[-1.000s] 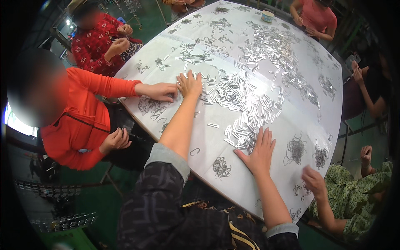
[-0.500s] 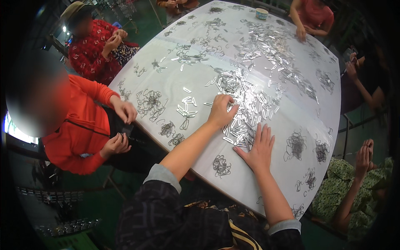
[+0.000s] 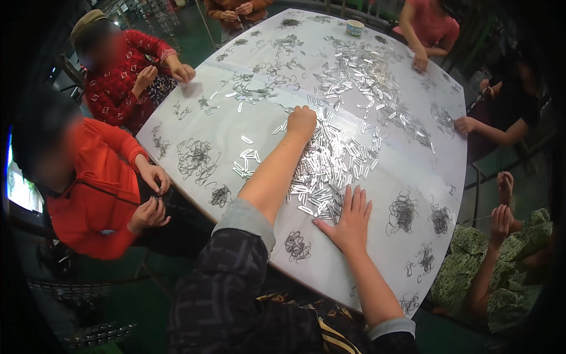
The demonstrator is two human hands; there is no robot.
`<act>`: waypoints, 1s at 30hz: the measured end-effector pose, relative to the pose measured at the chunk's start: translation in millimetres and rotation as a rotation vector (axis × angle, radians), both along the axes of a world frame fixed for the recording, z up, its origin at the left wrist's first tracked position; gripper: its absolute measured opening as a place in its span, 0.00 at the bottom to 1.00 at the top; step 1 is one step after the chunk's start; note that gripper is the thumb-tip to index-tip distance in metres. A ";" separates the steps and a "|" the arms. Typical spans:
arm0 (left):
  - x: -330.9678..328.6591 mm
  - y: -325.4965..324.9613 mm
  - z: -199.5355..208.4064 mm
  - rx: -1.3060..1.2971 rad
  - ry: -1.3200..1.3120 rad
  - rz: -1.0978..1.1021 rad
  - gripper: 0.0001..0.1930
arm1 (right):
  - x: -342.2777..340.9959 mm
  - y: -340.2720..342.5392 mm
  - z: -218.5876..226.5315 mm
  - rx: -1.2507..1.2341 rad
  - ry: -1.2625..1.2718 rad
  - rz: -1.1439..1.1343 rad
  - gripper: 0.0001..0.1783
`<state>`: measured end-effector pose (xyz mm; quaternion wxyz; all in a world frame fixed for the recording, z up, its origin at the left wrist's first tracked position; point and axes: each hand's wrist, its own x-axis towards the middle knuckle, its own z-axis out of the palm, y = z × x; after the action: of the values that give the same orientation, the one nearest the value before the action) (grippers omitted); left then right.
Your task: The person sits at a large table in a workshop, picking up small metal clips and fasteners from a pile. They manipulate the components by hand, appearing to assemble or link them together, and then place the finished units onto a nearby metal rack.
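A broad pile of small, flat, silvery metal pieces (image 3: 330, 159) lies on the white-covered table (image 3: 377, 253) before me. My left hand (image 3: 302, 123) reaches over to the pile's far left side. Its fingers curl downward at the metal pieces, and the back of the hand hides whatever they hold. At the near edge of the pile rests my right hand (image 3: 352, 227), palm down with fingers spread. Its fingertips and thumb are beside the nearest pieces. A dark clump of bent wire-like hooks (image 3: 298, 245) sits left of my right wrist.
More wire clumps (image 3: 197, 159) dot the table. A second scatter of silvery pieces (image 3: 368, 76) spreads across the far part, near a small round tub (image 3: 354, 28). People sit around the edge, including one in orange-red (image 3: 97, 183) at left and one in green (image 3: 501, 259) at right.
My left hand has moved farther away over the pile, its fingers now curled more tightly. My right hand keeps its spread pose. The person in patterned red has stretched a hand to the table.
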<state>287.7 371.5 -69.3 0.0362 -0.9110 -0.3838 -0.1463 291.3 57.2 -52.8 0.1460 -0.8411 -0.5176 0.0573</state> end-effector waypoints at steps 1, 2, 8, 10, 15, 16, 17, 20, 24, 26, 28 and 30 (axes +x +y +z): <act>5.6 -2.6 2.6 0.017 0.030 -0.005 0.06 | 2.1 -0.3 -2.4 0.003 -0.007 0.002 0.64; 8.8 -5.6 4.2 0.033 0.066 -0.011 0.06 | 2.1 -0.9 -3.8 0.005 -0.008 -0.003 0.64; -0.8 0.9 1.5 0.019 -0.001 -0.040 0.05 | 1.3 -0.5 -7.5 0.017 -0.025 -0.005 0.64; -12.4 -1.7 2.2 0.029 -0.128 -0.045 0.05 | 1.5 -0.6 -9.0 0.007 -0.031 -0.014 0.64; -44.5 -19.6 -14.1 -0.328 -0.549 0.102 0.06 | 0.3 -0.4 -10.3 0.029 -0.036 -0.008 0.64; -46.4 -28.4 -21.7 -0.327 -0.578 0.067 0.06 | 0.0 0.0 -9.1 0.027 -0.036 -0.007 0.64; -44.1 -40.7 -21.4 -0.457 -0.645 0.036 0.07 | 0.3 -0.2 -7.2 0.016 -0.039 -0.016 0.64; -43.1 -71.8 -24.0 -0.633 -0.777 -0.107 0.10 | 0.4 0.1 -11.5 0.026 -0.051 -0.021 0.62; -67.5 -91.0 -2.1 -0.536 -0.830 0.084 0.08 | 1.5 -0.1 -17.0 0.048 -0.060 -0.033 0.59; -90.3 -70.4 -1.2 -0.360 -0.740 0.338 0.06 | 1.2 -1.7 -16.3 0.049 -0.064 -0.038 0.58; -114.7 -43.0 -27.8 -0.208 -0.596 0.497 0.06 | -0.9 -0.6 -13.2 0.042 -0.068 -0.024 0.58; -119.4 -41.9 -28.8 -0.196 -0.529 0.524 0.06 | -1.2 0.1 -13.7 0.036 -0.074 -0.023 0.58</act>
<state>168.3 329.6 -98.0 -0.1149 -0.7119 -0.6120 -0.3248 290.1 57.3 -66.5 0.1423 -0.8458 -0.5140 0.0151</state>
